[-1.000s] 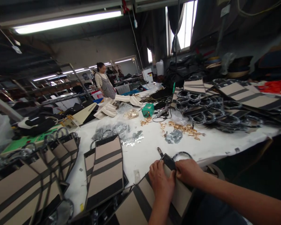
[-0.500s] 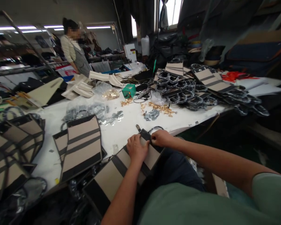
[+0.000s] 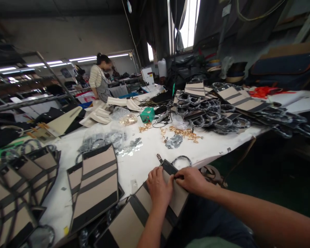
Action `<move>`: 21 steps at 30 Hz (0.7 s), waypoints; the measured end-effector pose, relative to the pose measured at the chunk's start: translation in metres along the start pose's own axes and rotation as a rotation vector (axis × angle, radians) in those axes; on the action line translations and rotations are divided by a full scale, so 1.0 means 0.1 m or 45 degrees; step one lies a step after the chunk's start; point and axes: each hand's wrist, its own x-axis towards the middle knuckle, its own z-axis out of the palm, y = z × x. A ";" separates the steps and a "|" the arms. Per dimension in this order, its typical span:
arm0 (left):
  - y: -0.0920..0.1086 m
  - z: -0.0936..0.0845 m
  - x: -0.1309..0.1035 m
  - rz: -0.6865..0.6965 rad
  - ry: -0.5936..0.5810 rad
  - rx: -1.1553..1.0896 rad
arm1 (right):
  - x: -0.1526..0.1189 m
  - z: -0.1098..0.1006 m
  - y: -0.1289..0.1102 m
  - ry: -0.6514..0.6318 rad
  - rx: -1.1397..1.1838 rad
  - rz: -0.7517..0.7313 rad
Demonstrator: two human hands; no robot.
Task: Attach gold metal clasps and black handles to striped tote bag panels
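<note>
A beige bag panel [image 3: 126, 220] with black bands lies tilted over my lap and the table edge. My left hand [image 3: 160, 187] is closed on its upper part, fingers over the far side and thumb on top. My right hand [image 3: 192, 181] pinches at the black end band beside the left thumb; what is between the fingertips is too small to make out. A plastic-wrapped ring handle [image 3: 183, 157] sticks out past the panel's end. A small metal-looking tab [image 3: 159, 158] shows at its far corner.
Stacked bag panels [image 3: 95, 186] lie to the left, more panels with wrapped handles [image 3: 206, 110] at the back right. On the white table [image 3: 144, 151] are gold fittings [image 3: 184, 132], flat metal plates [image 3: 174, 141] and a green box [image 3: 146, 115]. A co-worker [image 3: 99, 79] stands beyond.
The camera view has tilted up and shifted left, so everything sits lower and further right. My right hand has slid slightly along the panel's band; my left hand keeps its hold.
</note>
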 end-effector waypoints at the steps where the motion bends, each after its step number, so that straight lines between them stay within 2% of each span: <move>1: -0.01 0.01 -0.01 0.006 0.007 0.002 | 0.01 0.01 0.00 0.006 0.010 0.018; 11: -0.09 0.06 -0.03 0.009 0.017 0.016 | 0.10 0.19 -0.02 0.093 0.021 0.052; 15: -0.12 0.08 -0.02 0.001 0.006 -0.026 | 0.13 0.26 -0.02 0.113 -0.033 -0.013; 21: -0.13 0.07 0.00 -0.003 0.001 -0.035 | 0.12 0.26 -0.06 0.057 -0.150 -0.142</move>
